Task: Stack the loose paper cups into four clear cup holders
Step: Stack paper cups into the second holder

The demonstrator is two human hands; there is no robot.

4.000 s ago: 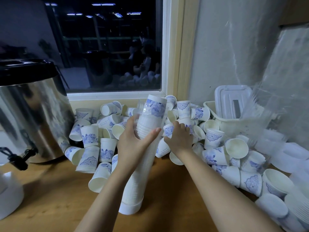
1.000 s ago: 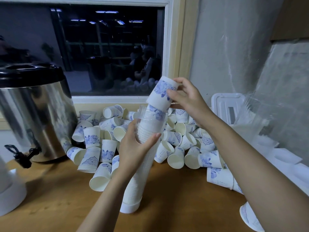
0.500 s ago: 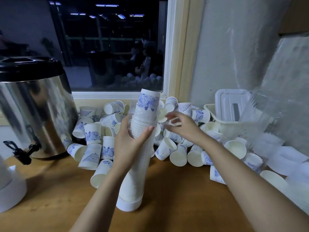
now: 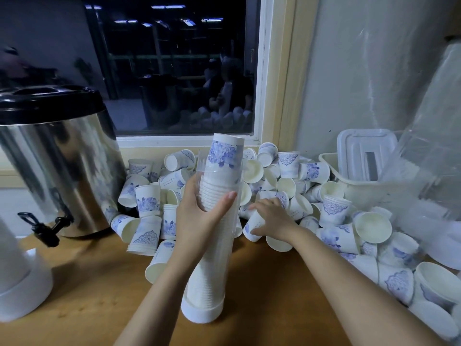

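Now, the left hand (image 4: 199, 216) is wrapped round the clear cup holder (image 4: 225, 248) about two-thirds of the way up, thumb on the near side, fingers curled behind. The holder stands tilted on the worktop (image 4: 99, 295) on its white base, leaning away towards the window (image 4: 174, 71). Inside it sit the stacked cups (image 4: 214, 193), rim upon rim, and the top cup (image 4: 224, 153) pokes out above the tube's mouth, upside down, blue flower print facing us.

Over to the right hand (image 4: 272, 218): it's low, just beside the holder, fingers and thumb closing on a loose cup (image 4: 253, 227) that lies on its side at the near edge of the pile of cups (image 4: 331, 211). There is faint small writing on that cup, too small to read.

The pile spreads along the wall from left to right, cups tipped every way, some with blue flowers, some with a blue medallion pattern; no brand name is legible.

Left of it stands a steel urn (image 4: 57, 171) with a black top and a black tap (image 4: 40, 226). At the right, a white basket (image 4: 361, 186) holds a white lid (image 4: 364, 151), and a clear plastic sheet (image 4: 424, 171) hangs beside it.
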